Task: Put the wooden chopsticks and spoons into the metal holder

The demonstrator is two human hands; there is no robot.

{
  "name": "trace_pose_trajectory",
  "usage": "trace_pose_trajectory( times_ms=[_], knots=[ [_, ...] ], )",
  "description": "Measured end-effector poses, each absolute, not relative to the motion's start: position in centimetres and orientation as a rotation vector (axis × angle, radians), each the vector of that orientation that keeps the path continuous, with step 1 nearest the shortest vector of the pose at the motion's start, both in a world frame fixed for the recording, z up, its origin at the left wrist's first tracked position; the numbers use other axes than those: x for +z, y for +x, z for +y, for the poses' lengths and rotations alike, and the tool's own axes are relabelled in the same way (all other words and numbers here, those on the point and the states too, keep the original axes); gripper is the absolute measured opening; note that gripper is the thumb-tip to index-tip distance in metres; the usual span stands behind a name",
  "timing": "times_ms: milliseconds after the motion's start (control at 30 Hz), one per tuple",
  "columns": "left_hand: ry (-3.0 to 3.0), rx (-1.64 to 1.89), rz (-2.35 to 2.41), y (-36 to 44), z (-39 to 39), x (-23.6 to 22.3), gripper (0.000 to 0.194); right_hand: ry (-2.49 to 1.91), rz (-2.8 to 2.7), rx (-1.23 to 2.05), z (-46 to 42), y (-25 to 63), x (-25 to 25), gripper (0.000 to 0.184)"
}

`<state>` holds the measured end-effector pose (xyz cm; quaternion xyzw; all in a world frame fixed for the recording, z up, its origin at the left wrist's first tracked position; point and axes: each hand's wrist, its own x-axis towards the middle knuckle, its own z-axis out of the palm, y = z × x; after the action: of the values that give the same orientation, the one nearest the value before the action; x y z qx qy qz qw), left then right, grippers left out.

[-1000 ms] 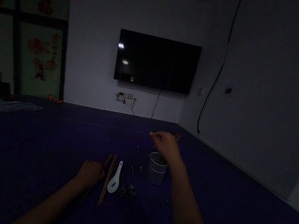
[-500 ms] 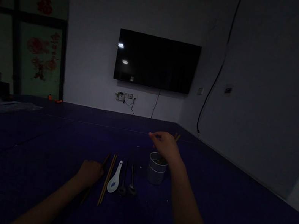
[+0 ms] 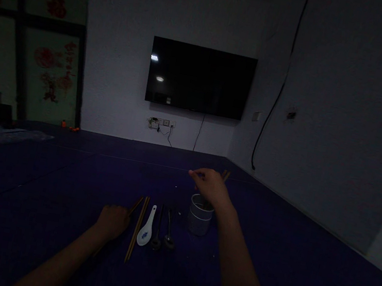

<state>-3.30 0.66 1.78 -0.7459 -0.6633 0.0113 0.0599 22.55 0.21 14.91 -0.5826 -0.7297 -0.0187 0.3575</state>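
With the white spoon as the clock's centre, the left hand (image 3: 112,222) lies at nine o'clock, fingers curled palm-down around thin brown wooden chopsticks (image 3: 135,206); their number is unclear. They slant beneath the palm, likely gripped mid-length for balance. Just beside lies a pair of straight tan wooden chopsticks (image 3: 136,229), side by side, perhaps to keep them matched. The white ceramic spoon (image 3: 144,235) rests bowl toward the person, as do two dark, shiny, seemingly metal spoons (image 3: 156,243) at three o'clock; this spacing probably keeps each separate. Toward two o'clock, a grey cylindrical cup (image 3: 198,223) stands upright, apparently supporting the slanting brown sticks (image 3: 227,175) inside. Over its rim bends the right hand (image 3: 211,183), thumb and finger nearly meeting; whether it grasps those sticks is hidden.

Toward eleven o'clock, a red "福" (image 3: 57,6) shows on the door; red lettering (image 3: 68,60) below is too dim to read. The black flat television (image 3: 200,78), near twelve, shows no legible brand.
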Motion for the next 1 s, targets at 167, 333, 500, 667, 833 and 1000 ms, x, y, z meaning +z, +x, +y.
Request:
trace_pose_trajectory(
  times_ms=[167,333,500,667,833,1000],
  knots=[
    [-2.255,-0.016,-2.022,-3.4,0.8,1.4,0.045,-1.522,-1.885,-0.047,0.4,22.7,14.8,0.034],
    [-2.254,-0.006,-1.982,-3.2,0.6,1.4,0.042,-1.510,-1.889,-0.044,0.4,22.7,14.7,0.035],
    [-2.244,0.033,-1.981,-2.8,0.1,1.9,0.039,-1.511,-1.894,-0.030,0.3,22.6,14.8,0.036],
    [-2.204,-0.301,-2.051,-3.0,0.7,2.0,0.035,-1.518,-1.896,-0.043,0.3,22.4,14.9,0.034],
    [-2.402,-1.424,-1.978,-2.7,1.2,1.4,0.042,-1.488,-1.974,0.097,0.6,21.7,14.8,0.032],
    [-2.565,-2.318,-1.899,-1.0,0.1,1.2,0.048,-1.365,-2.057,0.388,1.3,20.2,13.8,0.039]
  ],
)
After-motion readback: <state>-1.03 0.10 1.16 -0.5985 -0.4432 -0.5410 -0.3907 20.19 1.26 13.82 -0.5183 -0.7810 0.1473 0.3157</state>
